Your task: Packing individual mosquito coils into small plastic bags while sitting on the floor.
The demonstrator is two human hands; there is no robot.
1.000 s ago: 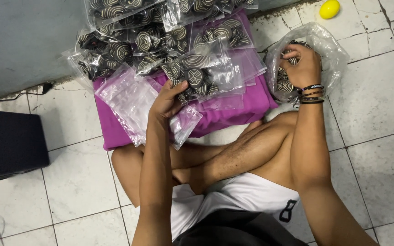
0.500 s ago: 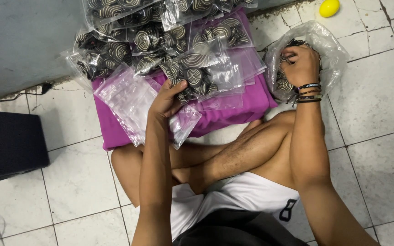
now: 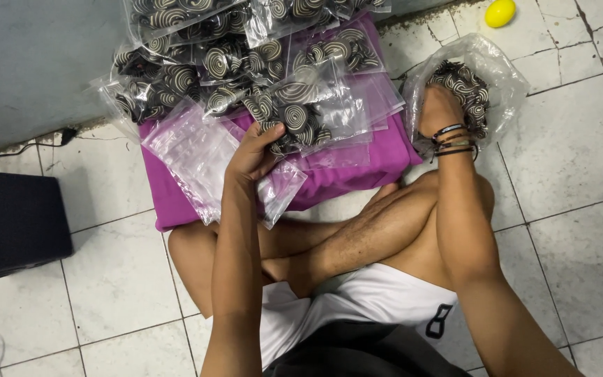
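My left hand (image 3: 251, 155) pinches a small clear bag (image 3: 280, 188) open at the purple cushion's (image 3: 357, 174) front edge, ready for filling. My right hand (image 3: 438, 109) is buried in the big bag of spiral pieces (image 3: 479, 77); I cannot tell its grip.

Clear glossy plastic zip bags (image 3: 197, 150) lying crinkled on matt purple cloth (image 3: 357, 178); large bag (image 3: 500, 73) showing thin shiny film; floor tiles (image 3: 574, 146) looking smooth, worn white ceramic with dirty grout.
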